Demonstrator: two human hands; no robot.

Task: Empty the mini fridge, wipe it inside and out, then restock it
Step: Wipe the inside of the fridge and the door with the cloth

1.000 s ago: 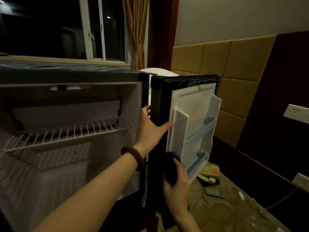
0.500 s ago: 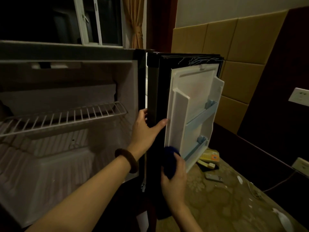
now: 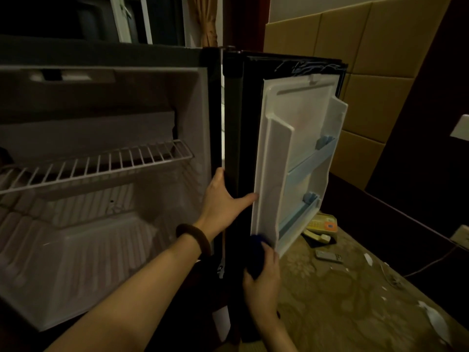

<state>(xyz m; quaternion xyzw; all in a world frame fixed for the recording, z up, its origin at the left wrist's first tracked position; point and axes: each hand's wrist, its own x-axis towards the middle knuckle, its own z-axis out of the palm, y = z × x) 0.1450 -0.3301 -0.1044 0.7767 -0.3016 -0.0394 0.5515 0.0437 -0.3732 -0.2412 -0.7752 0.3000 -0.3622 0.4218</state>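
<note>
While my left hand (image 3: pixel 223 199) reaches forward, it grips the hinge-side edge of the open fridge door (image 3: pixel 238 153), fingers wrapped behind the dark edge and thumb stretched across to the white inner liner (image 3: pixel 297 138). I see my right hand (image 3: pixel 262 280) lower down, curled round a dark blue cloth (image 3: pixel 255 255) pressed against the door's bottom corner. Beside my left forearm the mini fridge (image 3: pixel 101 57) cavity stands open, holding only its wire shelf (image 3: pixel 96 166). Right of the door lies carpet (image 3: pixel 342 301), with a remote control (image 3: pixel 328 256) near the door's lower edge.
</note>
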